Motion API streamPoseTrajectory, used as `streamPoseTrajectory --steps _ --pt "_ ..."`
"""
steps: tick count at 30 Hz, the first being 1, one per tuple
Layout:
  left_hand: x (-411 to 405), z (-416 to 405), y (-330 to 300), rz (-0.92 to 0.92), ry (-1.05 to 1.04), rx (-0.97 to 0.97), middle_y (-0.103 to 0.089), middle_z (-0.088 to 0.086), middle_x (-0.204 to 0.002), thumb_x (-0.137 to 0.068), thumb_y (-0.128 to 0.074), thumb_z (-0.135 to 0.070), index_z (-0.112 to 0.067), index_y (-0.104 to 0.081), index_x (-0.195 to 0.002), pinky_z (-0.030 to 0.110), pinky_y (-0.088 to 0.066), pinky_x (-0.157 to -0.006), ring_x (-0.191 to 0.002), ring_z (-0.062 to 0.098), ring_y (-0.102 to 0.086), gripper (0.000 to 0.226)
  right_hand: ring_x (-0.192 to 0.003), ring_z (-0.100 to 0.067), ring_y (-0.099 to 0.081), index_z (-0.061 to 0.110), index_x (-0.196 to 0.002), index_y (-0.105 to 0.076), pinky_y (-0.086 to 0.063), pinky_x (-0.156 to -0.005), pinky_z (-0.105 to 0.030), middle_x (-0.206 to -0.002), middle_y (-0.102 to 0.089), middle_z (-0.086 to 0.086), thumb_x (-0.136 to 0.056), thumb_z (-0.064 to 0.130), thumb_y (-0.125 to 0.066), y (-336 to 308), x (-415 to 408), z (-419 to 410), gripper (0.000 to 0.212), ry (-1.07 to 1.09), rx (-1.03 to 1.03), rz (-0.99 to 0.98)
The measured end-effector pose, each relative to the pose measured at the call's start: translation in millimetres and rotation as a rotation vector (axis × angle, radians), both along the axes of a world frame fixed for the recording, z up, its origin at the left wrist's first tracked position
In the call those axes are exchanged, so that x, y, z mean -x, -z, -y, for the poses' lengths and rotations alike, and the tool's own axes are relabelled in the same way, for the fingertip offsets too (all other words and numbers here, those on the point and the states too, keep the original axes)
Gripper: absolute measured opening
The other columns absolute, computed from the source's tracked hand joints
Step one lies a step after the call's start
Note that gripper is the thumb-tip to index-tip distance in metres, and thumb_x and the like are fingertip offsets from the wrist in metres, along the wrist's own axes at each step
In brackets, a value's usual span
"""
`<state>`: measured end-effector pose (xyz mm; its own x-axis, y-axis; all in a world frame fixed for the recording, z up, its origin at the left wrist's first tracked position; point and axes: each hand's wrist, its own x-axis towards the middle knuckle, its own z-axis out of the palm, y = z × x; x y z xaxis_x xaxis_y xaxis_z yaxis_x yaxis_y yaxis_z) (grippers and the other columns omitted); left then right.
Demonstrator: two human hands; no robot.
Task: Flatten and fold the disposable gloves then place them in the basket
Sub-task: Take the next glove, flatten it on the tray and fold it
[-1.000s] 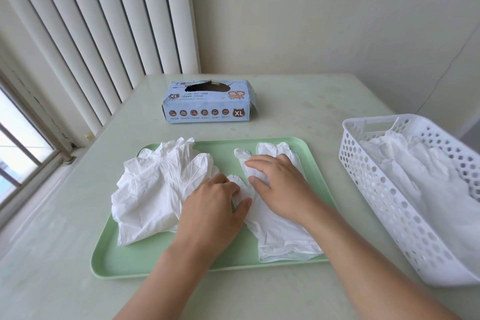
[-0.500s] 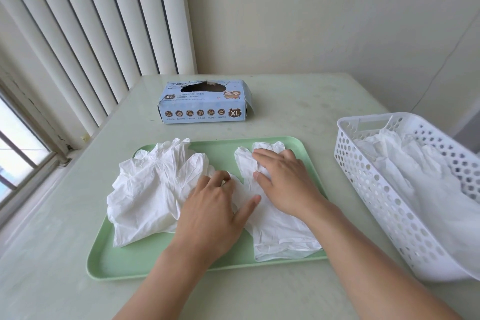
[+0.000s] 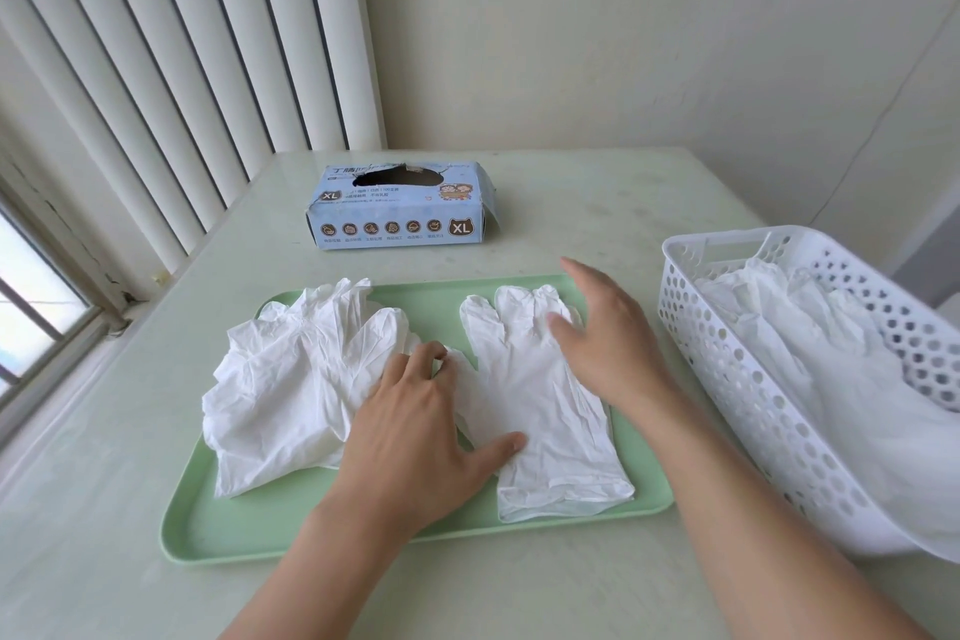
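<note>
Left hand (image 3: 415, 437), fingers spread and relaxed, presses flat glove (image 3: 540, 411) on green tray (image 3: 249, 525); right hand (image 3: 608, 343) open, fingers straight, at glove's fingers.

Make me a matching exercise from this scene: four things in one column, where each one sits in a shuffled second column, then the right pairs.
Things:
1. flat glove
2. glove box
3. basket
4. crumpled glove pile

Places:
A. left part of the green tray
B. on the table beyond the tray
C. right part of the tray, between the left hand and right hand
D. on the table, right of the tray

Pairs: 1-C, 2-B, 3-D, 4-A
</note>
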<state>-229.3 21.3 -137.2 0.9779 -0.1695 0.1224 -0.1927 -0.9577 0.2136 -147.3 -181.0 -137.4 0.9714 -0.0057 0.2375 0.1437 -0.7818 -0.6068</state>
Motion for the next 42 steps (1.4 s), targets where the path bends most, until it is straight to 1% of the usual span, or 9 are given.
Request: streamPoseTrajectory --steps 5,11,16,20,23,27,31,36,42 --pt "0.7 2.7 1.4 0.182 0.131 0.214 -0.047 -0.01 -0.132 -0.078 -0.052 -0.084 -0.03 -0.06 -0.133 0.032 -0.049 -0.092 -0.115 0.015 -0.05 0.077 -0.108 -0.028 -0.063 0.015 -0.12 -0.069 -0.05 -0.088 -0.037 -0.114 -0.068 -0.007 -0.092 0.025 -0.069 3.3 -3.9 13.1 0.03 0.193 0.095 -0.018" --pt "4.0 11.4 10.4 0.051 0.294 0.179 -0.048 -0.018 -0.116 -0.076 -0.053 -0.083 -0.033 -0.068 -0.12 0.031 -0.047 -0.092 -0.104 0.01 -0.047 0.068 -0.076 -0.02 -0.068 0.018 -0.078 -0.077 -0.054 -0.068 -0.033 -0.075 -0.072 0.004 -0.083 0.018 -0.071 7.3 -4.8 11.8 0.008 0.23 -0.052 0.006" --pt "5.5 12.2 6.5 0.022 0.259 0.148 -0.042 -0.019 -0.137 -0.072 -0.048 -0.089 -0.038 -0.06 -0.124 0.028 -0.036 -0.104 -0.128 0.009 -0.037 0.074 -0.072 -0.021 -0.067 0.015 -0.08 -0.075 -0.054 -0.066 -0.033 -0.07 -0.07 0.003 -0.082 0.014 -0.066 8.1 -7.2 11.4 0.01 0.25 -0.109 -0.018" --pt "6.7 13.0 4.9 0.008 0.254 0.148 -0.04 -0.023 -0.132 -0.069 -0.049 -0.092 -0.039 -0.055 -0.124 0.027 -0.034 -0.103 -0.126 0.007 -0.037 0.077 -0.081 -0.019 -0.065 0.017 -0.099 -0.072 -0.049 -0.073 -0.031 -0.087 -0.07 0.002 -0.085 0.025 -0.073 11.3 -11.0 14.2 0.016 0.237 -0.086 0.036" --pt "6.6 13.6 3.4 0.012 0.234 0.135 -0.039 -0.02 -0.133 -0.067 -0.049 -0.094 -0.036 -0.054 -0.124 0.029 -0.035 -0.104 -0.125 0.009 -0.036 0.081 -0.076 -0.013 -0.06 0.021 -0.091 -0.07 -0.045 -0.07 -0.029 -0.085 -0.066 0.008 -0.084 0.027 -0.076 -3.5 -3.8 5.8 0.01 0.134 -0.054 0.115" --pt "7.3 11.6 1.7 0.096 0.244 0.302 -0.051 -0.017 -0.1 -0.073 -0.057 -0.085 -0.032 -0.06 -0.105 0.031 -0.049 -0.079 -0.093 0.007 -0.052 0.061 -0.068 -0.015 -0.063 0.023 -0.07 -0.065 -0.047 -0.064 -0.028 -0.068 -0.064 0.009 -0.083 0.038 -0.077 -41.8 32.0 0.5 0.024 -0.031 0.095 -0.13" --pt "6.7 1.2 -1.0 0.059 0.36 0.318 -0.05 -0.015 -0.069 -0.079 -0.059 -0.073 -0.033 -0.063 -0.086 0.038 -0.05 -0.057 -0.062 0.005 -0.052 0.041 -0.074 -0.018 -0.066 0.021 -0.08 -0.065 -0.054 -0.07 -0.032 -0.075 -0.065 0.005 -0.08 0.047 -0.08 -48.5 76.1 12.4 0.03 -0.064 0.245 -0.42" --pt "7.4 1.4 -1.8 -0.042 0.455 0.301 -0.057 -0.017 -0.068 -0.075 -0.062 -0.075 -0.034 -0.07 -0.081 0.033 -0.052 -0.058 -0.063 0.001 -0.057 0.042 -0.086 -0.017 -0.062 0.03 -0.1 -0.053 -0.048 -0.069 -0.031 -0.091 -0.063 0.007 -0.069 0.055 -0.085 -32.4 109.2 19.6 0.051 0.029 0.135 -0.394" --pt "6.3 -0.6 1.6 -0.102 0.459 0.311 -0.06 -0.016 -0.068 -0.077 -0.072 -0.065 -0.033 -0.068 -0.077 0.034 -0.052 -0.059 -0.068 0.004 -0.059 0.032 -0.086 -0.013 -0.06 0.029 -0.111 -0.053 -0.048 -0.078 -0.03 -0.094 -0.054 0.013 -0.078 0.039 -0.084 -27.8 124.8 19.4 0.046 0.018 0.094 -0.253"
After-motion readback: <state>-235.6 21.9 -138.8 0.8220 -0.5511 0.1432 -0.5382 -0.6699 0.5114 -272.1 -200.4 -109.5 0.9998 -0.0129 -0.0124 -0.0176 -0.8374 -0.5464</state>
